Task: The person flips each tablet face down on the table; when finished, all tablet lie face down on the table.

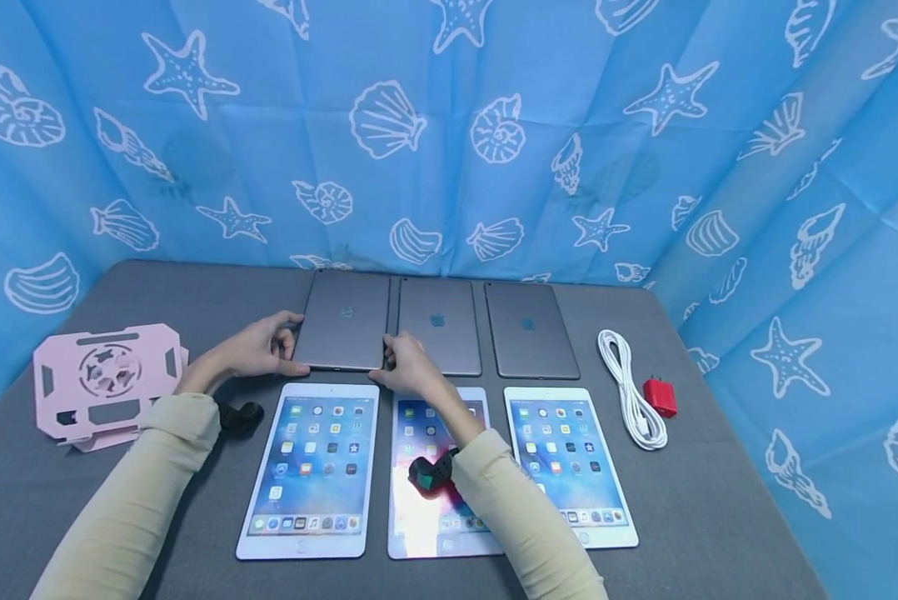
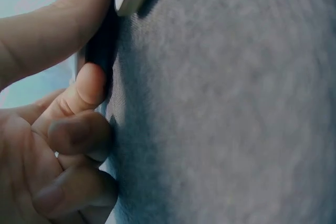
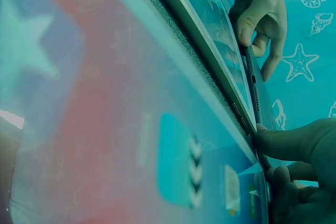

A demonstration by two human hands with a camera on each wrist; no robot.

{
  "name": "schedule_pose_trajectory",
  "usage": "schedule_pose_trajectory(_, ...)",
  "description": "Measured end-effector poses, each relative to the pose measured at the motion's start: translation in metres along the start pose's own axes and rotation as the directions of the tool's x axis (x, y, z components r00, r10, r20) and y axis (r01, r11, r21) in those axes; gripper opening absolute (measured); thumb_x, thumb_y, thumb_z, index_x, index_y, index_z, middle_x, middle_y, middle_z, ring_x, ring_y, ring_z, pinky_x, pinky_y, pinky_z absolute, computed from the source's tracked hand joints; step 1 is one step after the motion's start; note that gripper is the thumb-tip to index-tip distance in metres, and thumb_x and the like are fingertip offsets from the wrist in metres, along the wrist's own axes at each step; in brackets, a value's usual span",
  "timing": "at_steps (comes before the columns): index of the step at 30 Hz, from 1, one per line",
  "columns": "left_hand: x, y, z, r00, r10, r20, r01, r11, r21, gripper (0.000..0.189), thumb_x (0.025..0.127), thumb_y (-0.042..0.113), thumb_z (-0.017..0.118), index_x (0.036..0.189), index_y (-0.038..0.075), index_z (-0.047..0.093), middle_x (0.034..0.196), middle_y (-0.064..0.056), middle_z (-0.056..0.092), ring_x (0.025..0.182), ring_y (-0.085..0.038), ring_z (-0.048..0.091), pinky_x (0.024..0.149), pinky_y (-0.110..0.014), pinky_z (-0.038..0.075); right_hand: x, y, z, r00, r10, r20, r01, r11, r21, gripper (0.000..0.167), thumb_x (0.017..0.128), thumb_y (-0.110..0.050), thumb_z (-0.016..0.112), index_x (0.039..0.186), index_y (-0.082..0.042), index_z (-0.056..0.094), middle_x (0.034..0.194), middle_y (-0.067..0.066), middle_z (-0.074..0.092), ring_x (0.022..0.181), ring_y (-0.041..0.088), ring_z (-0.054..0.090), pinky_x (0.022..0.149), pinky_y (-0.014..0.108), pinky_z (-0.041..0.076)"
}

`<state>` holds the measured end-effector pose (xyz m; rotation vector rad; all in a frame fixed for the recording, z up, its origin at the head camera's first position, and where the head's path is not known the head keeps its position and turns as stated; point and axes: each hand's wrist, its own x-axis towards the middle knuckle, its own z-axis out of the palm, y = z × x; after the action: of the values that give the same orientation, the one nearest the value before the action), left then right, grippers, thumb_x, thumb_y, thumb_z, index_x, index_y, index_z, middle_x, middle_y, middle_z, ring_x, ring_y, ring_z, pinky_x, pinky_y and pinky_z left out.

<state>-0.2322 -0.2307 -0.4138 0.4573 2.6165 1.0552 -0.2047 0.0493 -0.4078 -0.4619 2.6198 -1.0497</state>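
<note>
Both hands are at a dark grey tablet [image 1: 344, 321], which lies face down at the back left. My left hand [image 1: 263, 346] grips its near left corner, thumb at the front edge and a finger along the side. My right hand [image 1: 413, 367] holds the near right corner between thumb and curled fingers. In the right wrist view, the tablet's thin edge with its port [image 3: 254, 80] runs between the two hands. The left wrist view shows bent fingers [image 2: 79, 135] close to the grey cloth; most of the tablet is out of that view.
Two more dark tablets [image 1: 440, 325] [image 1: 531, 329] lie face down to the right. In front are white tablets [image 1: 310, 467] [image 1: 569, 467] with lit screens, one [image 1: 411, 533] partly under my right forearm. A pink case [image 1: 107, 379], white cable [image 1: 629, 392] and red charger [image 1: 660, 397] lie at the sides.
</note>
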Motion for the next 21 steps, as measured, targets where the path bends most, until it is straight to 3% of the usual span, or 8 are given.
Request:
schedule_pose_trajectory(7, 0.001, -0.0022, 0.0004, 1.0, -0.01, 0.003, 0.01, 1.0, -0.003, 0.098, 0.082, 0.025, 0.087, 0.154, -0.008, 0.029, 0.079, -0.001, 0.057, 0.059, -0.012, 0.046, 0.059, -0.028, 0.038, -0.0011, -0.0011, -0.0008, 1.0, -0.014, -0.005, 0.013, 1.0, -0.011, 0.071, 0.096, -0.015, 0.072, 0.153, 0.008, 0.037, 0.13, 0.021, 0.055, 0.111, 0.026, 0.056, 0.1, 0.04, 0.053)
schedule_pose_trajectory(13, 0.0003, -0.0078, -0.002, 0.999, 0.003, 0.042, -0.002, 0.999, -0.034, 0.091, 0.085, 0.018, 0.084, 0.153, -0.009, 0.03, 0.072, 0.0, 0.054, 0.058, -0.009, 0.044, 0.062, -0.027, 0.041, -0.0003, -0.0013, 0.0001, 0.999, -0.04, -0.01, 0.04, 0.998, -0.05, 0.07, 0.097, -0.016, 0.072, 0.152, 0.009, 0.038, 0.131, 0.023, 0.055, 0.113, 0.028, 0.058, 0.1, 0.04, 0.053)
schedule_pose_trajectory(21, -0.0008, -0.0039, -0.002, 0.998, 0.019, 0.063, -0.015, 0.998, -0.061, 0.093, 0.087, 0.018, 0.083, 0.155, -0.011, 0.026, 0.069, 0.001, 0.054, 0.056, -0.008, 0.043, 0.062, -0.026, 0.041, -0.001, -0.0019, 0.0, 1.0, -0.014, -0.006, 0.013, 0.999, -0.038, 0.073, 0.097, -0.016, 0.071, 0.156, 0.006, 0.033, 0.132, 0.022, 0.054, 0.115, 0.028, 0.057, 0.101, 0.041, 0.052)
